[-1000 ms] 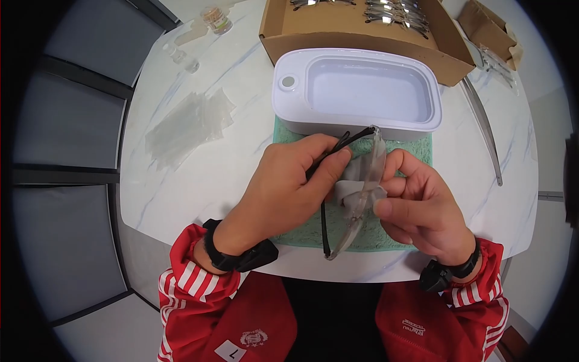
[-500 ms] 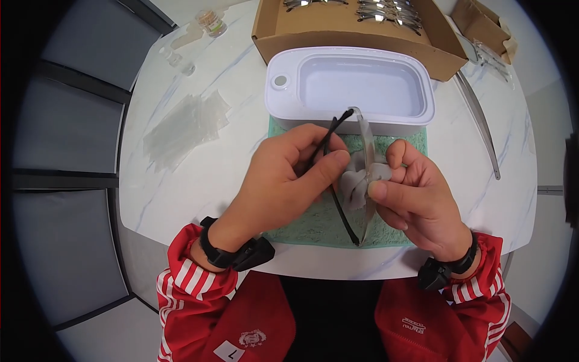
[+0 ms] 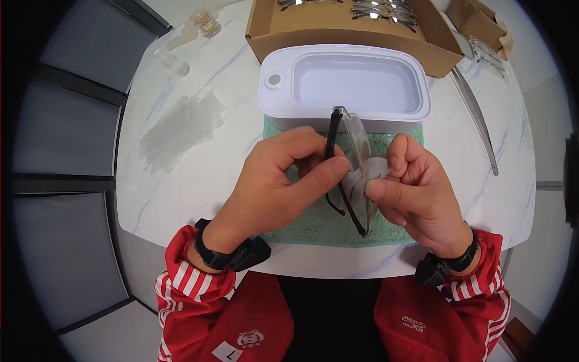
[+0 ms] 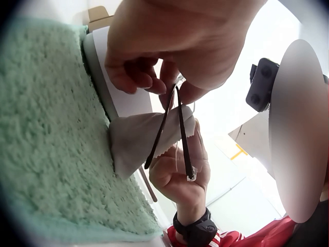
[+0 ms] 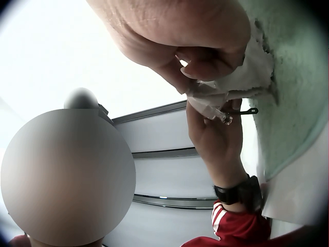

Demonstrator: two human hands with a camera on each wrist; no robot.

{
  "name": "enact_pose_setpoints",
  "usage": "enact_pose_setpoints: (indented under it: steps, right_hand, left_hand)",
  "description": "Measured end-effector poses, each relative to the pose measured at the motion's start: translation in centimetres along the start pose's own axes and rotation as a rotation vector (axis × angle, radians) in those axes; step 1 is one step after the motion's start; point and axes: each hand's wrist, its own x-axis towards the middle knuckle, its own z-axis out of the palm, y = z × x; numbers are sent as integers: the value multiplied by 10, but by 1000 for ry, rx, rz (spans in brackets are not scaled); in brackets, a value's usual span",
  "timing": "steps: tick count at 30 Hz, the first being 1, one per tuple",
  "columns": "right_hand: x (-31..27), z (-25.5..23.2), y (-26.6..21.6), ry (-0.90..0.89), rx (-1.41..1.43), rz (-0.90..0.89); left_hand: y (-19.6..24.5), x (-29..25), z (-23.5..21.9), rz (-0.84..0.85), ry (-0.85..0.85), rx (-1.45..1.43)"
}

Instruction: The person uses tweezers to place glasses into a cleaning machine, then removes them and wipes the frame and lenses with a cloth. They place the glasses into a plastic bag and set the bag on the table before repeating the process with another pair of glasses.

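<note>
A pair of eyeglasses [image 3: 332, 137] with black temples and a clear frame stands on edge between the hands, above a green towel [image 3: 301, 228]. My left hand [image 3: 280, 181] pinches the glasses by the frame, thumb and fingers meeting beside the temples. On the other side, my right hand [image 3: 422, 196] pinches a light grey cloth [image 4: 134, 136] around a lens. In the left wrist view the cloth hangs down behind the two temples, its zigzag edge showing. Part of the lens is covered by the cloth and the right thumb.
Just beyond the hands stands a white ultrasonic cleaner [image 3: 268, 102] with liquid in its basin. A cardboard box [image 3: 350, 47] behind it holds several glasses. Clear plastic sleeves [image 3: 181, 133] lie at left, near small bottles [image 3: 205, 24]. A long metal strip [image 3: 476, 117] lies at right.
The glasses have turned more upright, their lower end swinging right, and the temples have shifted. The cloth still wraps the lens in my right fingers. The head view has shifted slightly.
</note>
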Motion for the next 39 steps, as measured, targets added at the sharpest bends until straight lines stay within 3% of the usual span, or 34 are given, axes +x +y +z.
enact_pose_setpoints:
  steps: [3,10,12,16,25,31,33,37,39]
  right_hand:
    - [0,0,0,4,-28,-19]
    - [2,-6,-1,61,-39,-133]
    - [2,-7,-4,91,-50,-177]
    - [-1,-9,-7,60,42,-214]
    - [-2,-5,-7,81,-200,-198]
    - [-2,-13,-5,-59,-366,-233]
    - [2,-14,1,-123,-691,-479]
    - [3,-14,3,-104,-740,-488]
    - [0,-12,1,-36,-680,-336]
  left_hand:
    - [7,-3,1,-142,-17,-17]
    - [12,-5,-5,-181,-14,-51]
    - [9,-4,-6,-101,50,-55]
    - [9,-6,-4,-143,108,-113]
    - [6,-3,-1,-149,135,-96]
    - [6,-2,2,-146,172,-63]
    - [10,0,3,-162,200,-74]
    - [9,1,1,-164,212,-115]
    - [7,1,1,-148,202,-116]
